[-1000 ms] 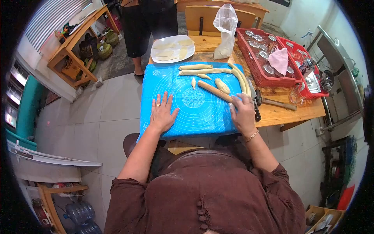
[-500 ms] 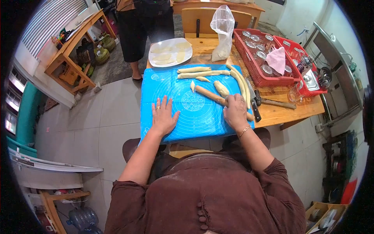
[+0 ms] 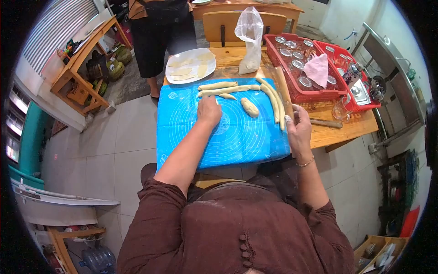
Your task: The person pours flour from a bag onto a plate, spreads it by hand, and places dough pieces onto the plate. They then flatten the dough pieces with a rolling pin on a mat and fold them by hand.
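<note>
**At the blue mat: one hand on a dough piece, the other gripping the rolling pin**

Nearest the camera, low in the frame, sits the person's brown top, both arms reaching up toward a wooden table (image 3: 340,132). Across the table's near edge lies a blue silicone mat (image 3: 237,137) printed with circles. At centre frame the left hand (image 3: 209,111) lies palm down on the mat, covering a small dough piece; whether the fingers are closed on it cannot be told. Right of centre, at the mat's right edge, the right hand (image 3: 297,129) is clenched around the lower end of a wooden rolling pin (image 3: 283,89), which slants up toward the red crate.

Just above and between the hands lies an oval dough lump (image 3: 249,107). Long dough ropes (image 3: 273,100) curve down the mat's right side, and two more ropes lie along its top edge with a short tapered piece below them.

Beyond the mat, upper centre, a white plate (image 3: 207,68) carries flattened dough pieces, and a clear plastic bag (image 3: 249,34) stands beside it. At upper right a red crate (image 3: 278,55) holds glass jars and a pink cloth (image 3: 317,69). At the top edge another person stands in dark clothes.
</note>
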Demonstrator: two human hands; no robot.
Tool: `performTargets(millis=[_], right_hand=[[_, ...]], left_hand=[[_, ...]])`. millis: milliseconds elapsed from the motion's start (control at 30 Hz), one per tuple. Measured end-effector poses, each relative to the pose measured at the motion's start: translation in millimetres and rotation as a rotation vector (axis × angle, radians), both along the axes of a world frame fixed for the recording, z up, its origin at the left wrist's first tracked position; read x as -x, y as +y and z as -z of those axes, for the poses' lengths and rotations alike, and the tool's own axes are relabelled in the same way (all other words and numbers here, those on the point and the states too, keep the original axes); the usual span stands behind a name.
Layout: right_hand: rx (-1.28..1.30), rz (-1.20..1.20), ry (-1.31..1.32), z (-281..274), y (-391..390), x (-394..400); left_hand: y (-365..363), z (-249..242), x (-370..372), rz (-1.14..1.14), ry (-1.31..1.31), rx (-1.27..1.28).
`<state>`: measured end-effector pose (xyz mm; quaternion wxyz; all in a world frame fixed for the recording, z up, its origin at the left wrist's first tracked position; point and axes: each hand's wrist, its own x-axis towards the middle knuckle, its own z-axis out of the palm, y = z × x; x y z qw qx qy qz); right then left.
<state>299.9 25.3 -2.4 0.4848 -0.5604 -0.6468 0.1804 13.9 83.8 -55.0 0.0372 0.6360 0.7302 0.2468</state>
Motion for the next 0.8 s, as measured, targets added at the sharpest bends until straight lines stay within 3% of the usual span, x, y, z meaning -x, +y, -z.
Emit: performTargets(millis=[100, 233, 433, 567, 800], right_hand=[[0.103, -0.029, 0.237, 7.3, -0.9, -13.1], [0.123, -0.072, 0.302, 18.9, 0.3, -7.9], [0.137, -0.241, 0.166, 10.9, -5.6, 24.0], [0.131, -0.311, 0.006, 4.4, -13.0, 55.0], [0.094, -0.461, -0.155, 3.8, -18.8, 90.6]], left_hand=[[5.1, 8.6, 2.8, -0.021, -0.052, 0.007], [-15.3, -1.2, 3.1, 0.016, -0.209, -0.101], [-98.0, -19.1, 6.8, -0.052, -0.47, -0.079], [-120.6, -4.7, 14.4, -0.083, -0.288, -0.069], [-121.7, -24.0, 44.7, -0.123, -0.364, 0.128]])
